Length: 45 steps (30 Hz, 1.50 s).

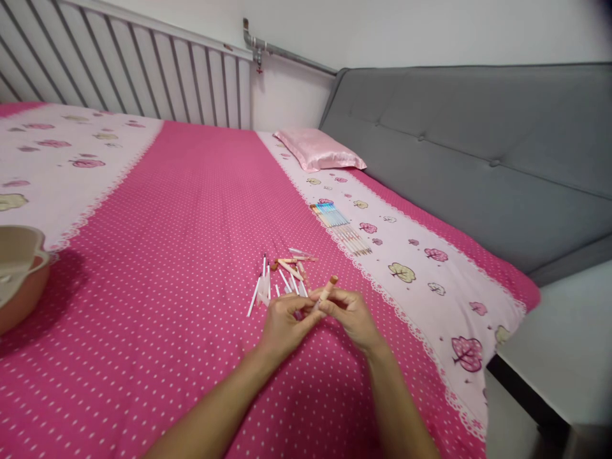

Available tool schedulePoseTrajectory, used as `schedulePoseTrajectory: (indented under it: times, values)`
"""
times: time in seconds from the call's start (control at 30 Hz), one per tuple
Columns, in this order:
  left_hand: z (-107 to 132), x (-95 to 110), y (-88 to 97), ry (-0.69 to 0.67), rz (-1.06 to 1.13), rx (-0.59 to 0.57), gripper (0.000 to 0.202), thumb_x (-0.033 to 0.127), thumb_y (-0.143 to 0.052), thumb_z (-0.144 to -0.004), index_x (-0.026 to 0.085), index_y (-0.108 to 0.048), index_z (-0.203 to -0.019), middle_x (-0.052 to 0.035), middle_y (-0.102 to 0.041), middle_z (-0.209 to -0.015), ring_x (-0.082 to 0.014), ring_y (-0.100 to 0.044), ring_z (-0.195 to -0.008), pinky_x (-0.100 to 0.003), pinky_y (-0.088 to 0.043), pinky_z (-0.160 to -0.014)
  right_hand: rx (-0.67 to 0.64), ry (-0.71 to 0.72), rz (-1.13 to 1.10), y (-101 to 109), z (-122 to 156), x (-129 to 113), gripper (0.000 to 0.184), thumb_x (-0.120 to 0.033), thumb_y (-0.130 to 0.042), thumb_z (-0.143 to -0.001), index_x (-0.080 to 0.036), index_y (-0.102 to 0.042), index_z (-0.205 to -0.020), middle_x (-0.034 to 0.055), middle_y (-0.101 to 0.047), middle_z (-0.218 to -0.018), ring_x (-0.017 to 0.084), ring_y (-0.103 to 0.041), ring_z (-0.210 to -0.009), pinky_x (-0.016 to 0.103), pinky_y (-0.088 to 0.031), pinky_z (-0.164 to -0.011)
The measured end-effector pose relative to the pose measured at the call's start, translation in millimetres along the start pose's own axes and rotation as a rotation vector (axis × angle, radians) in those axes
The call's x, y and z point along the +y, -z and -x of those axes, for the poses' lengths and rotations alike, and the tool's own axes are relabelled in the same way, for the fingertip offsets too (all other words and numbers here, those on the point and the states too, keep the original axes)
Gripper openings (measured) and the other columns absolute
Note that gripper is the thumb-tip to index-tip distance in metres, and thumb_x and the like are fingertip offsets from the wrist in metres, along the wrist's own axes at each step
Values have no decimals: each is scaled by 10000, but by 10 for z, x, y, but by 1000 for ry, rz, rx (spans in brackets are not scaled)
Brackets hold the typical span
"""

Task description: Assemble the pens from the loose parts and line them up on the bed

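My left hand [285,326] and my right hand [352,315] meet over the bed, both closed around a marker pen [327,289]. The pen is tilted upward, with a beige barrel and a brown upper end; its lower part is hidden by my fingers. Just beyond my hands lies a loose heap with slim white pens [253,297], a beige pen [289,270] and small brown pieces [274,264]. Farther off to the right, a neat row of pens [335,217] lies side by side, blue-tipped at the far part and pale nearer to me.
A pink dotted bedspread [191,255] covers the bed. At the left edge stands a beige and pink basin [23,293]. A pink pillow [325,150] lies near the grey headboard [459,127]. A white radiator [143,70] runs along the far wall.
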<state>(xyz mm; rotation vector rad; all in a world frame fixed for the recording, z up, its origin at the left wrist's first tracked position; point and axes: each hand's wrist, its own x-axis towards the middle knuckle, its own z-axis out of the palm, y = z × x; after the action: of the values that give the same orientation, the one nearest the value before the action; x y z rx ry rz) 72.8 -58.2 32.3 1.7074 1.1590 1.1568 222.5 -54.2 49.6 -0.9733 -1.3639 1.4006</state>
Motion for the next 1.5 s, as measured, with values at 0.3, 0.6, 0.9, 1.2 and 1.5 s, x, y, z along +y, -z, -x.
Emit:
schedulePoseTrajectory:
  times: [0.3, 0.6, 0.9, 1.2, 1.5]
  values:
    - [5, -69, -10, -43, 19, 60, 175, 287, -636, -750, 172, -727, -845, -80, -720, -797, -186, -632, -680, -307, -487, -662, -32, -42, -53, -83, 3, 1, 293, -337, -693, -723, -188, -677, -974, 63, -688, -892, 185, -647, -821, 358, -511, -789]
    - [-127, -115, 198, -209, -307, 52, 318, 396, -595, -786, 170, -670, -996, -96, -684, -981, -223, -607, -925, -368, -458, -846, 231, -5, -76, -63, -61, 70, 248, -371, -688, -716, -186, -702, -881, 57, -702, -825, 162, -635, -744, 306, -510, -694]
    - [-352, -602, 476, -147, -813, 9, 468, 490, -398, -864, 179, -585, -1160, -124, -483, -1326, -309, -320, -1301, -507, -257, -1059, 255, -16, -144, -42, -56, 69, 341, -399, -665, -737, -200, -664, -1014, 27, -688, -764, 140, -613, -648, 295, -531, -615]
    - [-401, -609, 438, -120, -652, -22, 410, 447, -511, -807, 172, -647, -1080, -123, -592, -1200, -323, -413, -1223, -514, -252, -1047, 229, -31, -132, -27, -55, 48, 340, -397, -678, -725, -201, -669, -1002, 23, -687, -782, 122, -596, -644, 253, -514, -589]
    - [-372, -301, 485, 29, -272, 221, 320, 420, -620, -735, 164, -714, -902, -120, -692, -998, -273, -609, -987, -441, -441, -896, 177, -19, -33, -26, -59, 101, 342, -405, -631, -769, -187, -544, -1018, 18, -689, -787, 89, -533, -505, 202, -396, -458]
